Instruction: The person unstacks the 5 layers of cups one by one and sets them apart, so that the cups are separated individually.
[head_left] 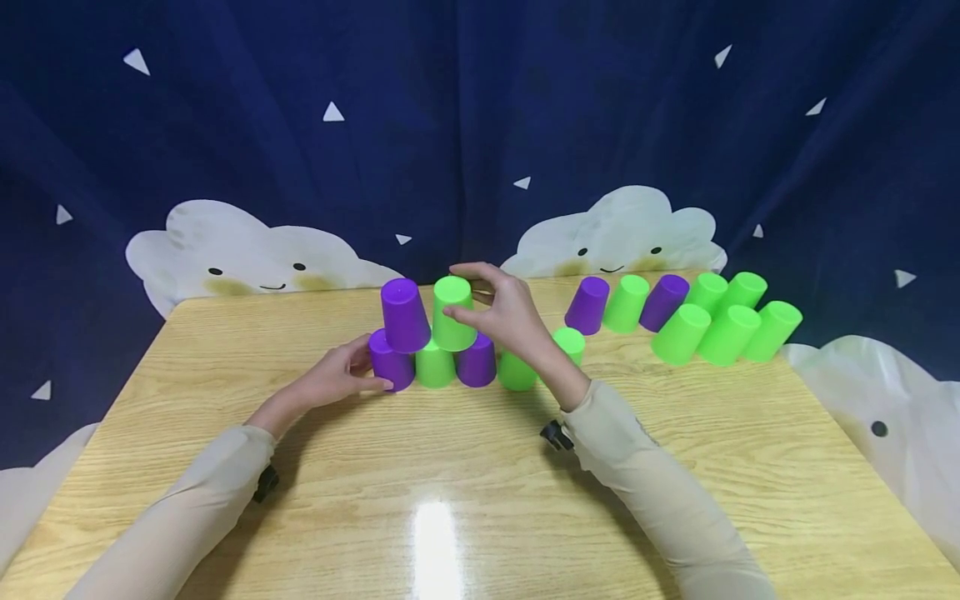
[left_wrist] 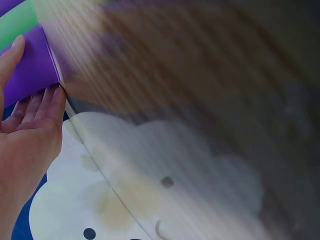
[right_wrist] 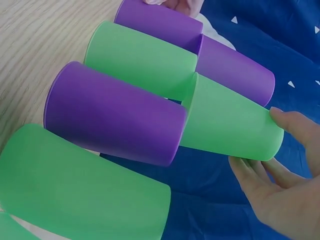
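Upside-down plastic cups stand in a row with a second tier on top. My left hand (head_left: 333, 377) holds the purple cup (head_left: 392, 363) at the row's left end, thumb on the near side and fingers behind. In the upper tier, a purple cup (head_left: 405, 315) sits on the left. Beside it my right hand (head_left: 504, 310) grips a green cup (head_left: 453, 313) near its top, its rim over the green cup (head_left: 435, 365) and purple cup (right_wrist: 117, 114) below. Further right in the row, a green cup (right_wrist: 85, 185) and another green cup (head_left: 570, 343) are partly hidden by my right arm.
At the back right of the wooden table (head_left: 345, 500) stands a group of several green cups (head_left: 729, 335) with a purple cup (head_left: 587, 306) and another purple cup (head_left: 664, 301) among them. A dark blue curtain (head_left: 420, 125) with cloud prints hangs right behind the table.
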